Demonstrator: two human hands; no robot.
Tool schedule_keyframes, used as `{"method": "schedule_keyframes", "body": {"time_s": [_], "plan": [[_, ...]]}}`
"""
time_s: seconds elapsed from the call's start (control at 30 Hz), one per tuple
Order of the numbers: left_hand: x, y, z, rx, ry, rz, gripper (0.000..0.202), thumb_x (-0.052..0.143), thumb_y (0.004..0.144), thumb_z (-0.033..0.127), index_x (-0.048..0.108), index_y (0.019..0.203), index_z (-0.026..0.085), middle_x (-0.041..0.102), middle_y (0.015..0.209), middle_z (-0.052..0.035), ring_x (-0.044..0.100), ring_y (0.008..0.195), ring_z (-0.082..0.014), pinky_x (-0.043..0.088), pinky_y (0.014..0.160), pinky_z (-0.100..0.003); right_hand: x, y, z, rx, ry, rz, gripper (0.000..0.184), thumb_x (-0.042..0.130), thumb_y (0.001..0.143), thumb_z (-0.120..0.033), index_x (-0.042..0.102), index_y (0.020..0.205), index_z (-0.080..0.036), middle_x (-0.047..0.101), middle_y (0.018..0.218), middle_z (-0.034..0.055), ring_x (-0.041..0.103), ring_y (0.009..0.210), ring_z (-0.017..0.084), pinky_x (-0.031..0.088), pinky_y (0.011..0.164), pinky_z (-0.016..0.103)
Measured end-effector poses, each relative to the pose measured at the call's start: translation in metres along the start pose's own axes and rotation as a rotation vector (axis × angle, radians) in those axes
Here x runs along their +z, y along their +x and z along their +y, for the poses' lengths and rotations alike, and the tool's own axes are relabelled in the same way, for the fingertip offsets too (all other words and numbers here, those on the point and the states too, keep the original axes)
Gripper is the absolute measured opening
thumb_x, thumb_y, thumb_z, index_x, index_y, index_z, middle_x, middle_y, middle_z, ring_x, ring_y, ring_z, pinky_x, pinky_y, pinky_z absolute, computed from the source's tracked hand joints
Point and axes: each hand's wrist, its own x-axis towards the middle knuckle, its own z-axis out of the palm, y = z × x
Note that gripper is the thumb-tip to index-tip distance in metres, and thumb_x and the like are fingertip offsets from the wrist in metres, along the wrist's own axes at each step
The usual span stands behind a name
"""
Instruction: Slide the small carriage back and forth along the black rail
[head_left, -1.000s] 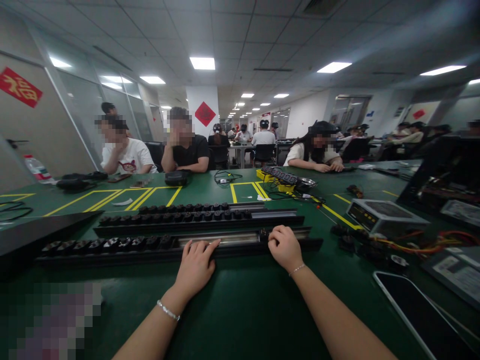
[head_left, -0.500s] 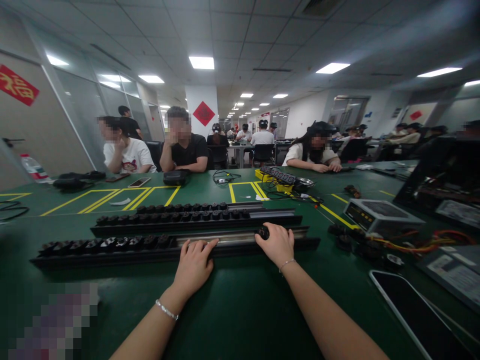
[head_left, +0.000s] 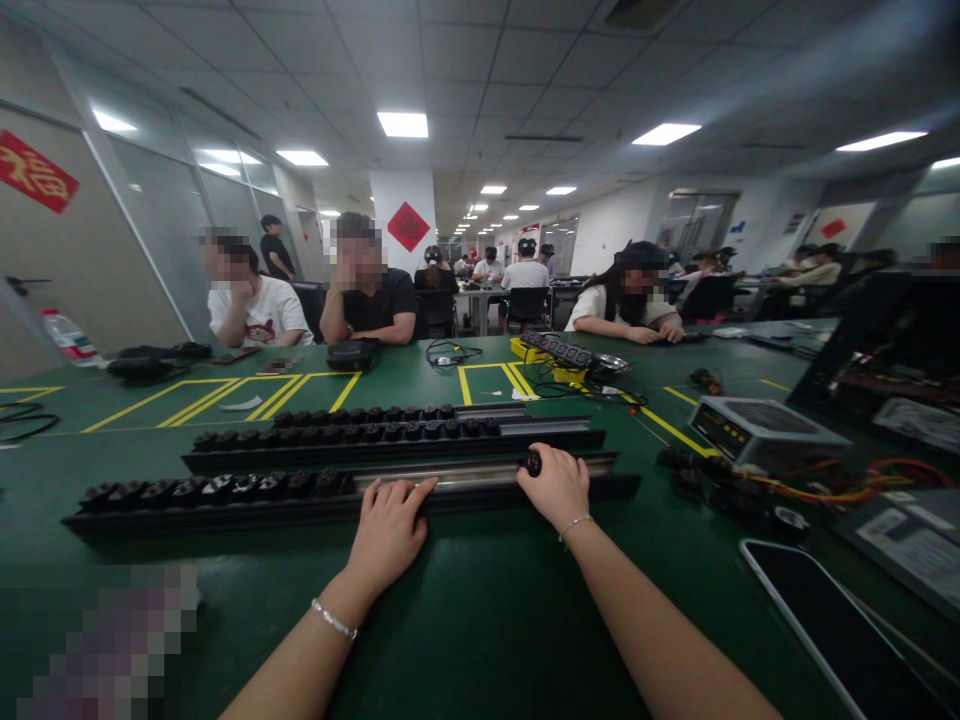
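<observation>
A long black rail (head_left: 465,497) with a metal channel lies across the green table (head_left: 480,620) in front of me, its left half filled with a row of black sockets (head_left: 225,487). My left hand (head_left: 388,530) rests on the rail's front edge with its fingers spread flat over it. My right hand (head_left: 553,485) is closed on a small black socket (head_left: 532,462) that sits in the channel near the rail's right part. Two more black rails (head_left: 390,432) with sockets lie just behind.
A grey power supply (head_left: 765,430) with coloured wires stands at the right, loose black sockets (head_left: 694,478) beside it. A phone (head_left: 832,625) lies near the right front edge. Several people sit along the table's far side; a yellow strip (head_left: 559,357) lies mid-table.
My right hand with the small black socket has slid a little to the left along the channel. My left hand has stayed where it was.
</observation>
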Motion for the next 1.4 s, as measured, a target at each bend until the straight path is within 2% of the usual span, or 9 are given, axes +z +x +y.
{"method": "schedule_keyframes", "body": {"time_s": [0.13,0.33,1.0,1.23,1.4], "plan": [[0.000,0.000,0.000,0.002,-0.004,-0.001,0.051,0.046,0.078,0.020,0.047,0.128,0.032,0.059,0.106,-0.0026,0.051,0.104,-0.0205,0.021,0.106,-0.045,0.001,0.000,0.002,-0.007,0.004,0.007,0.037,0.048,0.074,-0.031,0.058,0.109,-0.022,0.062,0.112,0.0063,0.048,0.111,0.022,0.016,0.105,0.045],[-0.001,0.000,0.000,0.007,-0.003,0.005,0.051,0.047,0.078,0.020,0.047,0.128,0.032,0.059,0.104,-0.0026,0.051,0.103,-0.0204,0.023,0.106,-0.045,0.003,-0.002,0.006,-0.024,-0.028,0.075,0.040,0.050,0.073,-0.035,0.057,0.111,-0.021,0.059,0.116,0.0084,0.043,0.117,0.025,0.016,0.105,0.045],[0.002,0.000,-0.001,0.002,-0.003,-0.003,0.051,0.046,0.078,0.021,0.047,0.128,0.032,0.060,0.106,-0.0028,0.051,0.105,-0.0202,0.021,0.107,-0.045,-0.007,0.007,0.018,0.011,-0.003,0.012,0.039,0.046,0.074,-0.023,0.054,0.113,-0.023,0.064,0.105,0.0049,0.052,0.105,0.021,0.021,0.103,0.045],[0.000,0.000,0.000,0.002,-0.009,-0.020,0.050,0.044,0.079,0.021,0.046,0.128,0.031,0.060,0.106,-0.0033,0.052,0.105,-0.0202,0.019,0.108,-0.046,-0.009,0.006,0.027,0.016,-0.063,0.056,0.045,0.048,0.075,-0.035,0.053,0.118,-0.021,0.059,0.117,0.0077,0.044,0.117,0.024,0.016,0.106,0.046],[-0.001,0.000,0.000,0.003,-0.022,-0.021,0.050,0.045,0.079,0.021,0.046,0.129,0.031,0.060,0.108,-0.0036,0.051,0.106,-0.0206,0.020,0.107,-0.046,-0.012,0.008,0.028,0.035,-0.076,0.022,0.045,0.047,0.075,-0.032,0.053,0.118,-0.022,0.059,0.116,0.0071,0.045,0.116,0.023,0.017,0.105,0.046]]}}
